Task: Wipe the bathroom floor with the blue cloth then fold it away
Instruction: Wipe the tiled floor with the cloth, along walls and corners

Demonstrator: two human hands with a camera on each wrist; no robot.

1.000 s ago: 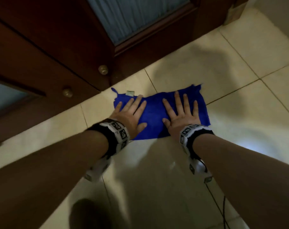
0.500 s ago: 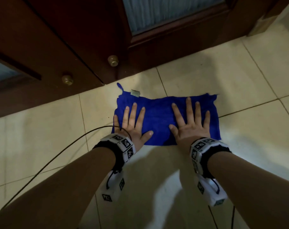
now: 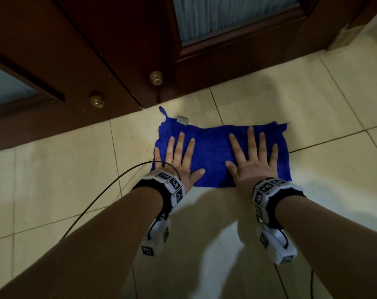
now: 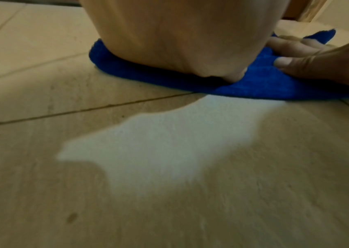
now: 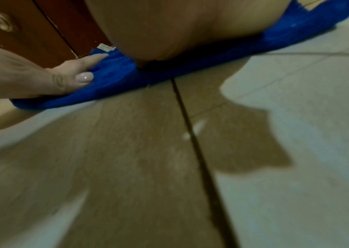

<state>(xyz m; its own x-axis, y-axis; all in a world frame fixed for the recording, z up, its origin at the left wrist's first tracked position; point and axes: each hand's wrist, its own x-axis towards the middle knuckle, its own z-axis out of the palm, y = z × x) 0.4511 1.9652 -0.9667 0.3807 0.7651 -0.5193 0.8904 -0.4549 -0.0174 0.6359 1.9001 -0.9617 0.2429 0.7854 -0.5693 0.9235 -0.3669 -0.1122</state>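
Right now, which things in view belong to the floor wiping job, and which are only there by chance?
Part of the job:
blue cloth, spread flat
left hand, pressing flat on it
right hand, pressing flat on it
tiled floor under the cloth

Only there:
wooden doors behind the cloth
two brass knobs
black cable across the tiles

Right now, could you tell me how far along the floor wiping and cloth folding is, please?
Wiping is in hand: the left hand and right hand press flat on the blue terry cloth, spread on the beige tiled floor by the brown wooden door. Nothing looks finished. Folding it away remains.
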